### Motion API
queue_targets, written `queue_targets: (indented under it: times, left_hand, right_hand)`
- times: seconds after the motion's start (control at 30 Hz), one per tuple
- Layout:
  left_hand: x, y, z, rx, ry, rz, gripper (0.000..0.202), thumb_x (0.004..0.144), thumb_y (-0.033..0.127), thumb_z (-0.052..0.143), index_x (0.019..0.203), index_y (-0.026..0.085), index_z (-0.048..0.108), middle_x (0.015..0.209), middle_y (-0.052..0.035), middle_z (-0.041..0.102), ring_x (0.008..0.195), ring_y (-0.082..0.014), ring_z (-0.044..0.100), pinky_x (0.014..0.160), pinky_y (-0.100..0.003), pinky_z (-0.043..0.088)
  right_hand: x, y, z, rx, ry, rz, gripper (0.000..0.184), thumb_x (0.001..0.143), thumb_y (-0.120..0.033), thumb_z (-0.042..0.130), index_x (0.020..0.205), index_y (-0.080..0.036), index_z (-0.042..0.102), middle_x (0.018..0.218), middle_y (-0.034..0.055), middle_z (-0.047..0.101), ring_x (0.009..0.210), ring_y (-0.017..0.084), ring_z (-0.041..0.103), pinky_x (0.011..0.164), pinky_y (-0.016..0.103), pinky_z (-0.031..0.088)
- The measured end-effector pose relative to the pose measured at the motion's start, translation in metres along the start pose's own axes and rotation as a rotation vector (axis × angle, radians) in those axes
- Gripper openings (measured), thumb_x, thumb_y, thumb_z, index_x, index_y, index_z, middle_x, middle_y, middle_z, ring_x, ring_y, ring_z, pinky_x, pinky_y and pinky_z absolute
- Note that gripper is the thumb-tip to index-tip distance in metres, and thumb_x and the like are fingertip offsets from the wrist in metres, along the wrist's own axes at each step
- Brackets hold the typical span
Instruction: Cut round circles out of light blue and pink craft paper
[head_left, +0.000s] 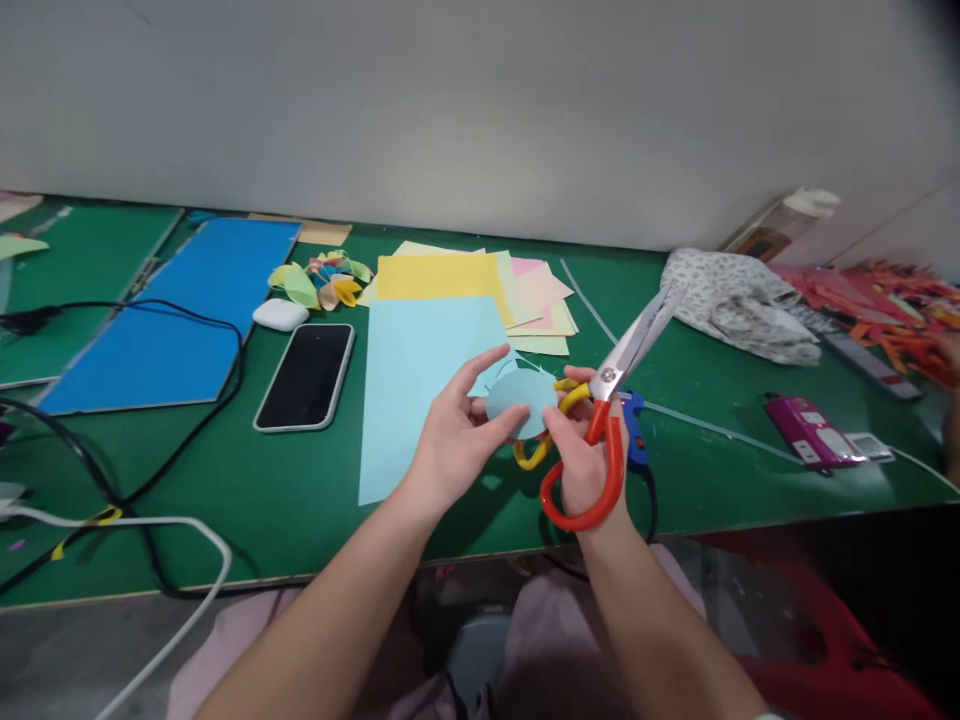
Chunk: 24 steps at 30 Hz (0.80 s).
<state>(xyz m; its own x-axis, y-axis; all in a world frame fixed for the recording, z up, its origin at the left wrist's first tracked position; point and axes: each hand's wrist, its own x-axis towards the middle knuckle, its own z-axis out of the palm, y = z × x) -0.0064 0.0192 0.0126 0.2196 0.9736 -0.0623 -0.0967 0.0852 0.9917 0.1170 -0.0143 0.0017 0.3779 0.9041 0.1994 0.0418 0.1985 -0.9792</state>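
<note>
Between my two hands is a light blue paper oval [517, 400] with a rounded edge. My left hand [454, 440] pinches its left side between thumb and fingers. On its right side, the thumb and fingertips of my right hand [581, 465] touch the paper. Hooked on that same hand is a pair of scissors [609, 378] with red and yellow handles, the blades pointing up and to the right. Below the hands lies a large light blue sheet [420, 370]. A blue glue gun [636, 430] lies just behind my right hand, partly hidden.
Yellow and pink papers [442, 277] are stacked behind. Leftward are a phone [306, 378], a white case [280, 315], paper petals [330, 280], a blue board [187, 320] and black cables. Rightward lie a patterned cloth [735, 300], a purple power strip [814, 432] and orange-red paper pieces [892, 310].
</note>
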Motion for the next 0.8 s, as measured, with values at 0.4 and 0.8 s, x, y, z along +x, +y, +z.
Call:
queue_targets:
  times: [0.4, 0.8]
  left_hand:
    - [-0.005, 0.021, -0.017, 0.006, 0.175, 0.139, 0.055, 0.070, 0.027, 0.073, 0.122, 0.023, 0.059, 0.058, 0.0058, 0.063, 0.052, -0.0094, 0.059, 0.059, -0.025, 0.059]
    - [-0.009, 0.027, -0.024, -0.051, 0.325, 0.197, 0.025, 0.069, 0.036, 0.075, 0.085, 0.018, 0.071, 0.074, 0.0007, 0.070, 0.064, -0.0124, 0.064, 0.057, -0.023, 0.059]
  right_hand:
    - [-0.006, 0.003, 0.003, 0.123, -0.250, -0.009, 0.053, 0.079, -0.067, 0.050, 0.112, -0.026, 0.047, 0.082, -0.0002, 0.050, 0.065, 0.014, 0.051, 0.063, 0.031, 0.048]
    - [-0.019, 0.008, 0.004, -0.193, -0.475, -0.019, 0.084, 0.065, -0.083, 0.045, 0.126, -0.027, 0.043, 0.091, 0.0034, 0.049, 0.075, 0.018, 0.049, 0.065, 0.030, 0.046]
